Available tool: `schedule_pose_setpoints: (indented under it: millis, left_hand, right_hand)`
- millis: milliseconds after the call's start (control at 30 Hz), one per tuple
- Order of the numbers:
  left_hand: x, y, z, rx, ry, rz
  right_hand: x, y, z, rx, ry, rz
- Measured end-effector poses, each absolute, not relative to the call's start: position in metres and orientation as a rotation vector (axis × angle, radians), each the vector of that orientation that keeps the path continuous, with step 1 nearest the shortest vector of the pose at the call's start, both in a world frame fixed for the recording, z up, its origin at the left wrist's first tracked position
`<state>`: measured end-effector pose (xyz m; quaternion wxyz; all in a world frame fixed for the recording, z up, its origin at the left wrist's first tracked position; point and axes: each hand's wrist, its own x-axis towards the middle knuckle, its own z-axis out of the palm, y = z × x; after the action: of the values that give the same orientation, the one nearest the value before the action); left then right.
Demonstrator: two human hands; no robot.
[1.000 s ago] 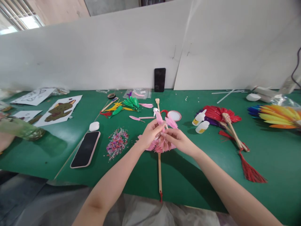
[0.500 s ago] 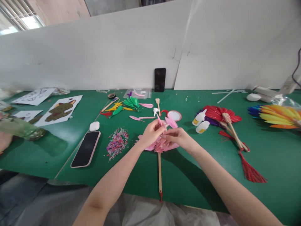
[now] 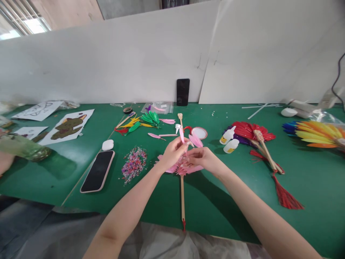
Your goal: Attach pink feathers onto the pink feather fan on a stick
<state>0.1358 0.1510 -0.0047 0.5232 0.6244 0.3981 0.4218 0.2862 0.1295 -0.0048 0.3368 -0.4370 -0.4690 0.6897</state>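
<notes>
A pink feather fan (image 3: 179,167) on a long wooden stick (image 3: 182,199) lies on the green table (image 3: 215,194) in front of me. My left hand (image 3: 172,153) pinches a pink feather (image 3: 181,135) that stands up above the fan. My right hand (image 3: 202,158) is closed beside it, its fingertips meeting the left hand's over the fan; another pink feather (image 3: 196,140) shows just above its fingers. What the right fingers hold is hidden.
A phone (image 3: 97,171), white earbud case (image 3: 107,145) and confetti pile (image 3: 134,163) lie left. Loose coloured feathers (image 3: 142,120), a round lid (image 3: 199,132), two glue bottles (image 3: 229,140), a red fan (image 3: 258,138) and a multicoloured fan (image 3: 315,133) lie beyond. Another person's sleeve (image 3: 21,149) shows at far left.
My hands have stayed over the pink fan; the feather in my left hand has shifted slightly and my right hand has edged closer to the left.
</notes>
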Motion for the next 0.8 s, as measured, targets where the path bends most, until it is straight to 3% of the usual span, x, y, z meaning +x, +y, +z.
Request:
schedule_pose_setpoints:
  millis: [800]
  left_hand:
    - [0.131,0.1511,-0.0038,1.487,0.883,0.926]
  right_hand:
    - [0.2828,0.1267,-0.0053,-1.032,-1.27,1.847]
